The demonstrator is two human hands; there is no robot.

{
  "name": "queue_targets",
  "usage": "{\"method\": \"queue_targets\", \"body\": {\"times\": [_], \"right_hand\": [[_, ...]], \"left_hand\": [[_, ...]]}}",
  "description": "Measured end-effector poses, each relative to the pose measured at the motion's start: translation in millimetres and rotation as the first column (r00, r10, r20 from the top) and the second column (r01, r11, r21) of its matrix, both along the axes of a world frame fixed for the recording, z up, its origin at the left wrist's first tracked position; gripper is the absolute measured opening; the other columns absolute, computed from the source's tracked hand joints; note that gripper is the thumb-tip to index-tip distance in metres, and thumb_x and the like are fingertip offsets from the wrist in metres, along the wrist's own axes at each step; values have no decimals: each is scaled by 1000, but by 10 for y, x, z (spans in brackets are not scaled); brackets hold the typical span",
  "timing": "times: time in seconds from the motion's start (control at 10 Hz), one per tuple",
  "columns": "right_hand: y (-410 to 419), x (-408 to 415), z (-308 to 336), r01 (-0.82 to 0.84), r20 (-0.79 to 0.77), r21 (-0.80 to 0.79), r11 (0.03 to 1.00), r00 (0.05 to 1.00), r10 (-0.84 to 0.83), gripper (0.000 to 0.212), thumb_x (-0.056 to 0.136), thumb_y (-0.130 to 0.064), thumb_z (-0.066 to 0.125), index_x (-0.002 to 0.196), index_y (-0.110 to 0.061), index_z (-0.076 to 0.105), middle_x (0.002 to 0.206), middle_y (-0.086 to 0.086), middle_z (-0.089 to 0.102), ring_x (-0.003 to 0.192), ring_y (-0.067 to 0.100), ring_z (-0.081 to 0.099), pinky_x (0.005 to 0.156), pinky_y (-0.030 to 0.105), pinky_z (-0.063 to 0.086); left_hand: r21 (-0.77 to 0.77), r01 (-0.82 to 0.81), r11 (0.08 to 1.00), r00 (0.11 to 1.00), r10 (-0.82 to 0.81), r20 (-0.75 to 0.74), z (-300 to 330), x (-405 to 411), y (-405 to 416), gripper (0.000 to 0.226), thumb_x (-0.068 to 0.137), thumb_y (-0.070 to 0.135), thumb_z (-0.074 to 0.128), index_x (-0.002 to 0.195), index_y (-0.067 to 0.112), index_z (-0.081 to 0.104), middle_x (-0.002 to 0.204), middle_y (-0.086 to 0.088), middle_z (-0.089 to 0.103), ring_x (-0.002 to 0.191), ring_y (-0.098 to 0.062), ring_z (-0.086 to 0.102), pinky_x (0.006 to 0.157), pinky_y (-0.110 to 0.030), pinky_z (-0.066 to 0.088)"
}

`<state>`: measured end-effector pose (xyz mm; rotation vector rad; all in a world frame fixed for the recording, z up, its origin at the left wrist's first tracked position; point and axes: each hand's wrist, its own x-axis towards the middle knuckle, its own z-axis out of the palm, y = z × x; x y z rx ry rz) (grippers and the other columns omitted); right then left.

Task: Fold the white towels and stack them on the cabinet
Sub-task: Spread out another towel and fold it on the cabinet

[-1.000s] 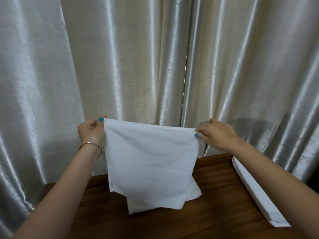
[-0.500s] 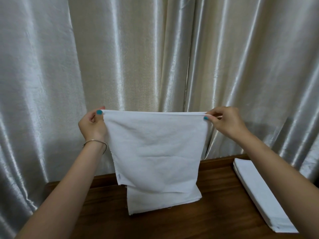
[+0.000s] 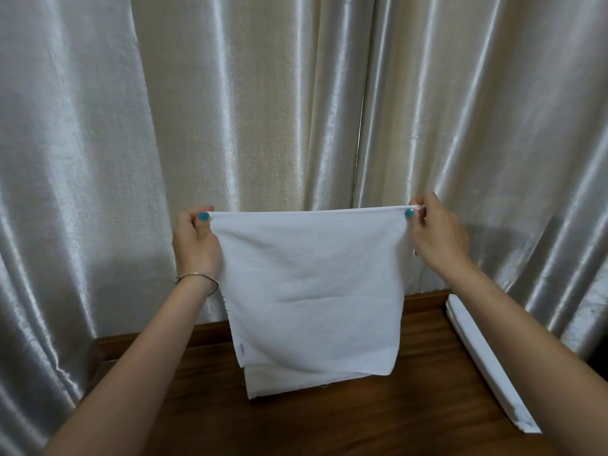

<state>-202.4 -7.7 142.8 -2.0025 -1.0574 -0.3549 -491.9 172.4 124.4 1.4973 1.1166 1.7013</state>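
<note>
Two hands hold one white towel (image 3: 309, 284) taut before a silvery curtain (image 3: 263, 110): our left hand (image 3: 196, 240) and right hand (image 3: 436, 236) each pinch a top corner between thumb and fingers. It hangs doubled, its lower edge touching the wooden cabinet (image 3: 411, 419). At right lies a folded stack (image 3: 487, 360). We judge this towel half folded, not yet stacked.

The dark wooden cabinet (image 3: 378, 419) carries a stack of folded white towels (image 3: 487, 357) below the right hand (image 3: 434, 235), near its right edge.
</note>
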Motion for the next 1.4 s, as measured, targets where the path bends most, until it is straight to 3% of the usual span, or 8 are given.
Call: {"method": "queue_targets", "body": {"times": [0.1, 0.3, 0.5, 0.8, 1.1, 1.2, 1.3, 1.4], "right_hand": [[-43, -29, -46, -165, -381, 168, 972, 898, 218, 12, 101, -21, 41, 102, -10, 46, 92, 10, 62, 54, 18, 69, 41, 24, 50], [-161, -77, -20, -137, -588, 374, 917, 730, 349, 1, 99, -14, 50, 100, -13, 50, 75, 11, 63, 48, 15, 69, 47, 26, 57], [-387, 14, -14, -178, -489, 215, 960, 832, 264, 13, 95, -19, 57, 83, -22, 53, 35, 2, 54, 30, 11, 54, 33, 15, 38], [2, 317, -470, -78, -444, -60, 995, 895, 43, 10, 89, -19, 59, 83, -10, 57, 60, 11, 57, 26, 7, 48, 35, 19, 40], [941, 704, -2161, -138, -670, -251, 958, 739, -69, 21, 93, 0, 51, 76, -13, 50, 107, 26, 62, 40, 10, 62, 39, 22, 51], [1088, 657, -2542, -261, -645, -286, 922, 764, 16, 27, 93, -9, 56, 119, -11, 50, 126, 21, 56, 92, 14, 69, 75, 24, 54], [945, 506, -2934, -411, -623, -239, 880, 760, 186, 62, 93, -20, 59, 146, -27, 28, 153, 6, 33, 139, 24, 35, 112, 42, 35], [497, 259, -3328, -408, -376, -333, 850, 884, 277, 58, 97, -28, 50, 149, -29, 25, 160, 0, 17, 148, 18, 14, 115, 39, 18]], "left_hand": [[5, -7, 1000, 997, 8, -76, -40, -21, -11, 19, 93, 15, 44, 92, 26, 59, 107, -4, 65, 94, -17, 58, 80, -27, 43], [-120, 104, 987, 995, -104, 4, -83, -142, -68, 17, 88, 10, 57, 92, 19, 70, 67, 6, 68, 61, -15, 61, 51, -17, 47], [-277, 278, 920, 959, -251, 131, -83, -341, -234, 14, 86, 1, 59, 83, 11, 69, 32, 6, 49, 28, -3, 39, 34, -12, 35], [-575, 362, 734, 927, -346, 142, -381, -237, -61, 18, 91, 0, 49, 76, 5, 57, 28, 4, 47, 24, -3, 44, 29, -7, 34], [-806, 142, 574, 958, -283, -33, -2175, 425, 654, 32, 65, 14, 81, 77, 3, 54, 105, -12, 66, 95, -25, 67, 84, -36, 57], [-718, 85, 691, 980, -190, -67, -2670, 683, 664, 46, 81, 15, 69, 116, -2, 46, 127, -16, 50, 115, -30, 53, 102, -36, 43], [-518, -4, 855, 948, -162, -274, -2882, 786, 379, 72, 82, 19, 65, 140, 1, 26, 147, -22, 28, 138, -35, 29, 115, -45, 27], [-317, 139, 938, 717, -316, -621, -3184, 788, -286, 59, 90, 22, 57, 143, 18, 31, 156, -8, 20, 145, -23, 15, 120, -40, 10]]}}
